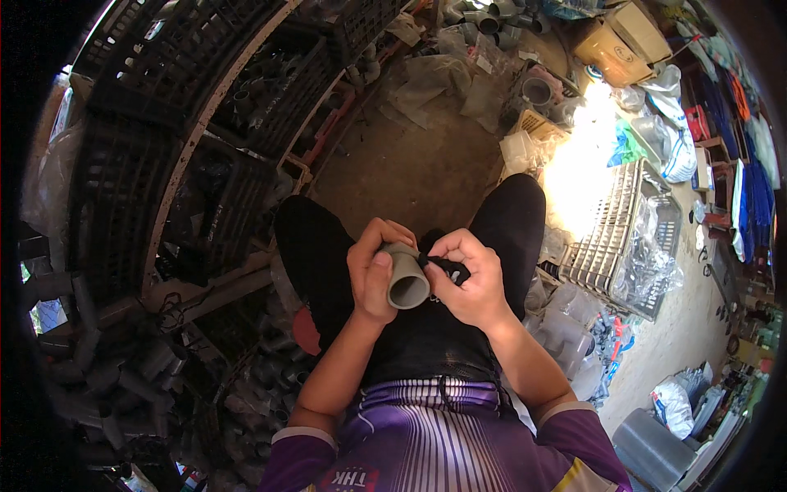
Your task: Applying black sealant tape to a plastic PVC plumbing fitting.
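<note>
My left hand (pixel 371 275) is closed around a grey plastic pipe fitting (pixel 407 266), held above my lap. Its round open end faces back toward me, and the thumb lies along its upper side. At the fitting's right side, my right hand (pixel 482 285) pinches a black, soft-looking thing, perhaps a cloth (pixel 453 270). One end of that black thing touches the fitting's wall. Fingers cover part of it, so its exact kind cannot be made out.
Black plastic crates (pixel 123 176) of fittings stand on a rack at left. Loose grey fittings (pixel 123 385) are heaped below. To the right are a pale crate (pixel 602 234) with clear plastic bags and a cardboard box (pixel 613 51). Brown floor (pixel 393 168) lies ahead of my knees.
</note>
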A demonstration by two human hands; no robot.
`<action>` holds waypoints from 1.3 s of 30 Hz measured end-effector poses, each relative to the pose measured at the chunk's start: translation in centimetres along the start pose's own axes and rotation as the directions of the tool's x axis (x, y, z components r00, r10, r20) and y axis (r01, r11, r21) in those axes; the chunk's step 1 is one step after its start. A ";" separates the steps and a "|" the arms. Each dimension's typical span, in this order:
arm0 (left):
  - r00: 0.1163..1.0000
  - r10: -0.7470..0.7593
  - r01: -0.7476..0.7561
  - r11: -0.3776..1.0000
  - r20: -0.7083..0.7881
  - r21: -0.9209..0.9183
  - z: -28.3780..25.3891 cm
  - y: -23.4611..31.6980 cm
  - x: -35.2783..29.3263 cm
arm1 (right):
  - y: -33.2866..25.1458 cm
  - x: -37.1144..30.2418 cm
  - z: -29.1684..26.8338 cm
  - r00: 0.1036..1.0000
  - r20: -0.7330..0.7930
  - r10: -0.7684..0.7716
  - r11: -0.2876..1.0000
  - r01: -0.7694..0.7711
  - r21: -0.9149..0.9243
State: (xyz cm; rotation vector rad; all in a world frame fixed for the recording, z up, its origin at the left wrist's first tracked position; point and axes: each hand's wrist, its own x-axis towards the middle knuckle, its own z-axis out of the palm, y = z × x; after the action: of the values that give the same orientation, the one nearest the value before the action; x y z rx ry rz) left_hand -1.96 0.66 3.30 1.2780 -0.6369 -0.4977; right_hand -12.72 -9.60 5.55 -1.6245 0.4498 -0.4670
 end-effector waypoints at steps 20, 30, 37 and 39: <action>0.954 -0.282 0.217 0.881 -0.098 -0.421 -0.4 -0.9 0.2 | 1.5 0.0 -2.4 0.969 0.242 0.050 0.955 0.025 -0.296; 0.984 -0.168 0.175 0.906 0.051 -0.385 -0.6 1.3 2.4 | -1.3 0.8 -1.8 0.999 -0.020 0.033 0.991 -0.030 0.130; 0.984 -0.169 0.179 0.946 0.057 -0.269 -0.4 1.1 1.9 | -2.1 1.5 -0.2 0.993 -0.025 -0.112 0.994 0.111 -0.020; 0.988 -0.142 0.151 0.968 0.060 -0.198 -0.5 1.4 1.7 | -2.2 1.7 0.2 0.996 -0.084 -0.035 0.999 0.033 -0.021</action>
State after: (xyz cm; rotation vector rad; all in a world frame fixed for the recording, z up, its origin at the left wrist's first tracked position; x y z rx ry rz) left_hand -0.40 0.21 4.82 1.1276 -0.5175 -0.6981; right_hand -11.15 -10.11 7.80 -1.6378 0.4923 -0.5602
